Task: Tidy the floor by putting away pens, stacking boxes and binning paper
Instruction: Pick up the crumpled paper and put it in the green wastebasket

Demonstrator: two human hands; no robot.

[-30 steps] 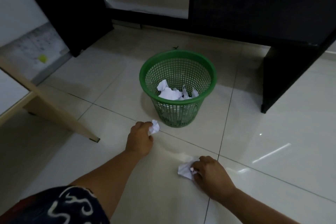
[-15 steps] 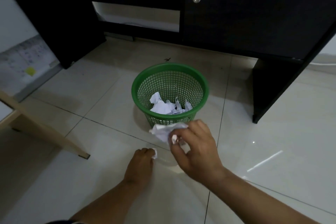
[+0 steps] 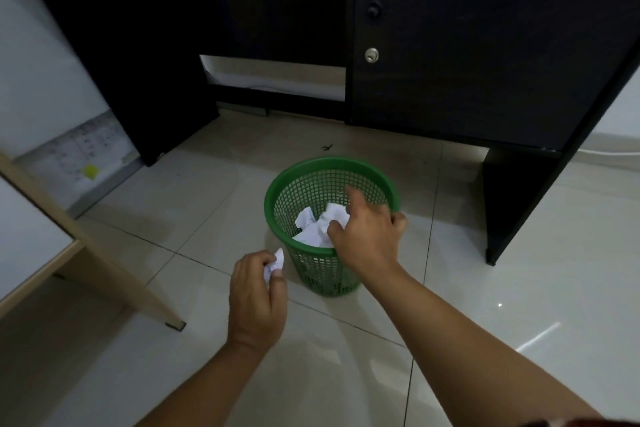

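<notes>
— Pale glossy floor tiles (image 3: 519, 253) lie under us, and a dark desk (image 3: 450, 62) fills the background, its cabinet door carrying a round lock (image 3: 371, 55). What else do we have around us?

— On our left a light wooden leg (image 3: 114, 270) slants down to the floor, and a printed sheet (image 3: 79, 152) with a yellow note leans low against the wall. Straight ahead a green mesh bin (image 3: 304, 180) stands upright on the tiles, in front of the desk, touching nothing beside it.

— Does anything block the bin's mouth?

— Only our own right hand (image 3: 372, 236), which hangs over the near right part of the rim. Its fingers are spread and relaxed, curling round nothing. White crumpled paper (image 3: 317, 224) lies inside the bin just beside and below those fingertips; whether they touch it, we cannot tell.

— And the left hand (image 3: 256, 298)?

— It hovers above the tiles just left of the bin's wall. Thumb and fingers pinch a small crumpled paper ball (image 3: 274, 265), which pokes out at the fingertips, outside the bin, below the level of its rim.
</notes>
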